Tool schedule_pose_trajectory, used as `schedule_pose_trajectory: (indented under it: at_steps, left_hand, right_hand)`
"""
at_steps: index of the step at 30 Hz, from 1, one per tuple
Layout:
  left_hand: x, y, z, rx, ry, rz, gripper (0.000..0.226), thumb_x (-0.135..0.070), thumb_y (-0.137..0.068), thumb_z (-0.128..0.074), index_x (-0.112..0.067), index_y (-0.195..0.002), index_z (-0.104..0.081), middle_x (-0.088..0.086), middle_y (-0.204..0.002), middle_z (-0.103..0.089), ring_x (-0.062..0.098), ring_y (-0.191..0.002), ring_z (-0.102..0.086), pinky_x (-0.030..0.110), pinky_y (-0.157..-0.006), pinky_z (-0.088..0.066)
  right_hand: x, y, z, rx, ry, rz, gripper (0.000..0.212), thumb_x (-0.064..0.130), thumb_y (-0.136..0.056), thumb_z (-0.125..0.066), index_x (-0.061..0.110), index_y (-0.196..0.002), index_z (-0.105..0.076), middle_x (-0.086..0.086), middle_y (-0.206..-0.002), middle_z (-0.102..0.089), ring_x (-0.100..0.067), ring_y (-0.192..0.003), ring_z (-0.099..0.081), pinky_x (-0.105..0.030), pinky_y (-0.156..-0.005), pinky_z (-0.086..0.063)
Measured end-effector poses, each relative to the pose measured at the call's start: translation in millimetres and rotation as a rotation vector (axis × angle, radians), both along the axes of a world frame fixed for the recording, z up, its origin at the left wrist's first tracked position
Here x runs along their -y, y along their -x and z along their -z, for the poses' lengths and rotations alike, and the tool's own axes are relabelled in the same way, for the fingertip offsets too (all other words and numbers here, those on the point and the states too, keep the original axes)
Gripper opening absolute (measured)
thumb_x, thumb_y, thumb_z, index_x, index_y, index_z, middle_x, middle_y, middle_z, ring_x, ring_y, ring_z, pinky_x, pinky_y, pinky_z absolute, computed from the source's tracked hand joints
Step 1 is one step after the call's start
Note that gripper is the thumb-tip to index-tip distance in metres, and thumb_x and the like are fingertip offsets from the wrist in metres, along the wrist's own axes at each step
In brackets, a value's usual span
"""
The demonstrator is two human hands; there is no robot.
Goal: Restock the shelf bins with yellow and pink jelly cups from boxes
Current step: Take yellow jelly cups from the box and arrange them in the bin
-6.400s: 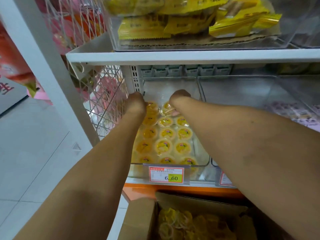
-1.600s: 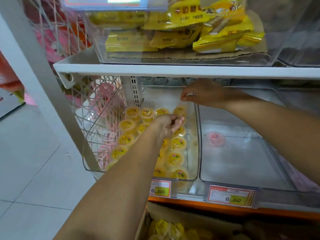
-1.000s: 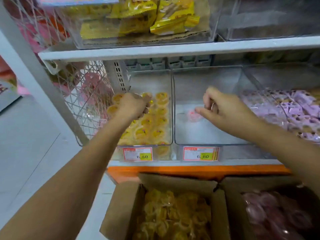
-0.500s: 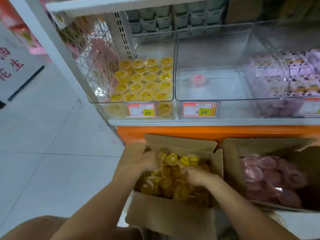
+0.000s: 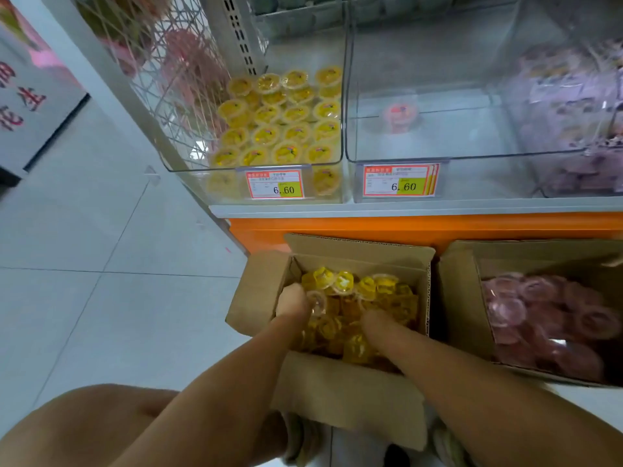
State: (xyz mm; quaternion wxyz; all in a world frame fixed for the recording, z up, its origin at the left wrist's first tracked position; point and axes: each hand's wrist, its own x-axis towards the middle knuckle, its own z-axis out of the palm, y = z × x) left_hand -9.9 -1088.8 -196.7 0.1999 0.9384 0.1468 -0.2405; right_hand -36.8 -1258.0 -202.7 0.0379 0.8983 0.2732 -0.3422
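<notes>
While the clear bin (image 5: 340, 106) above is sitting well stocked with yellow jelly cups (image 5: 281, 123), a person crouching at the shelf is now reaching both hands down into the cardboard box (image 5: 337, 382) of loose yellow cups (image 5: 367, 291), having left the bins a second ago, so another load appears to be coming. The left hand (image 5: 292, 303) is curling around a cup at its fingertips, while the right hand (image 5: 379, 323) is sinking among cups, its grip impossible to tell; the neighbouring bin (image 5: 505, 153) is holding one pink jelly cup (image 5: 400, 114), and the box of pink cups (image 5: 553, 318) is running out of view.
</notes>
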Motion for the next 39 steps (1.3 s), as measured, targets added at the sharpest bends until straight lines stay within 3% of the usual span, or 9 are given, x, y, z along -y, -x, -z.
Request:
schedule_pose_trajectory:
  at_steps: [5, 9, 13, 17, 22, 26, 29, 33, 39]
  left_hand:
    - [-15, -7, -35, -0.039, -0.119, 0.226, 0.017, -0.010, -0.088, -0.057, -0.002, -0.093, -0.071, 0.012, -0.094, -0.070, 0.026, -0.091, -0.066, 0.032, -0.074, -0.051]
    - [-34, -26, -98, -0.088, -0.207, 0.531, 0.010, -0.026, -0.074, -0.069, -0.024, -0.082, -0.074, -0.010, -0.077, -0.069, 0.009, -0.076, -0.064, 0.023, -0.068, -0.053]
    - [-40, -41, -196, -0.405, 0.294, 0.284, 0.008, 0.003, -0.086, -0.060, -0.002, -0.091, -0.063, 0.013, -0.076, -0.070, 0.027, -0.068, -0.071, 0.026, -0.059, -0.057]
    - [-47, -44, -275, -0.128, 0.555, 0.243, 0.004, -0.001, -0.085, -0.064, -0.004, -0.085, -0.061, 0.015, -0.076, -0.073, 0.020, -0.069, -0.071, 0.029, -0.066, -0.059]
    - [-58, -59, -306, 0.170, 0.866, -0.080, 0.004, -0.009, -0.086, -0.059, -0.005, -0.088, -0.059, 0.007, -0.072, -0.071, 0.007, -0.061, -0.069, 0.013, -0.053, -0.053]
    - [-70, -86, -296, 0.257, 0.921, -0.329, 0.008, -0.005, -0.092, -0.056, 0.001, -0.087, -0.059, 0.006, -0.061, -0.071, 0.008, -0.054, -0.068, 0.013, -0.049, -0.052]
    - [-71, -107, -288, 0.336, 0.941, -0.466, 0.013, -0.001, -0.093, -0.054, 0.006, -0.082, -0.056, 0.008, -0.052, -0.067, 0.008, -0.044, -0.065, 0.015, -0.043, -0.050]
    - [-62, -130, -275, 0.403, 0.936, -0.544, 0.016, 0.003, -0.094, -0.050, 0.011, -0.080, -0.052, 0.014, -0.052, -0.063, 0.009, -0.036, -0.060, 0.018, -0.039, -0.050]
    - [-51, -159, -260, 0.452, 0.870, -0.586, 0.034, 0.008, -0.093, -0.049, 0.023, -0.122, -0.041, 0.031, -0.096, -0.060, 0.012, -0.034, -0.059, 0.023, -0.039, -0.052]
  right_hand:
    - [-6, 4, -32, -0.064, 0.051, 0.164, 0.033, 0.004, -0.099, -0.036, 0.004, -0.125, -0.056, -0.013, -0.133, -0.053, -0.028, -0.123, -0.051, -0.034, -0.096, -0.045]
    - [13, -13, -69, -0.023, -0.117, 0.274, 0.016, 0.001, -0.088, -0.053, 0.004, -0.092, -0.069, -0.006, -0.082, -0.063, -0.024, -0.084, -0.063, -0.034, -0.076, -0.053]
    - [33, -32, -165, -0.001, -0.436, 0.317, 0.010, 0.012, -0.077, -0.075, 0.017, -0.068, -0.072, 0.014, -0.069, -0.066, 0.002, -0.071, -0.060, -0.016, -0.068, -0.045]
    - [39, -35, -262, 0.092, -0.804, 0.343, 0.006, 0.015, -0.072, -0.081, 0.015, -0.073, -0.074, 0.024, -0.055, -0.061, 0.009, -0.056, -0.054, -0.007, -0.054, -0.037]
    - [30, -67, -300, 0.296, -1.126, 0.437, 0.017, 0.019, -0.073, -0.079, 0.025, -0.066, -0.065, 0.010, -0.099, -0.071, -0.015, -0.085, -0.068, -0.045, -0.086, -0.052]
    - [4, -105, -307, 0.470, -1.086, 0.377, 0.031, 0.012, -0.077, -0.074, 0.031, -0.062, -0.054, -0.009, -0.104, -0.070, -0.029, -0.103, -0.064, -0.045, -0.088, -0.050]
    - [-24, -141, -307, 0.606, -0.873, 0.327, 0.007, 0.008, -0.081, -0.069, 0.012, -0.078, -0.064, -0.007, -0.094, -0.069, -0.022, -0.096, -0.063, -0.028, -0.077, -0.043]
    - [-64, -192, -293, 0.646, -0.661, 0.362, 0.009, -0.001, -0.079, -0.062, 0.004, -0.083, -0.068, -0.011, -0.088, -0.069, -0.026, -0.088, -0.064, -0.027, -0.075, -0.049]
    - [-81, -219, -278, 0.705, -0.414, 0.533, 0.025, -0.007, -0.088, -0.048, -0.003, -0.106, -0.064, -0.016, -0.112, -0.064, -0.030, -0.106, -0.061, -0.032, -0.081, -0.048]
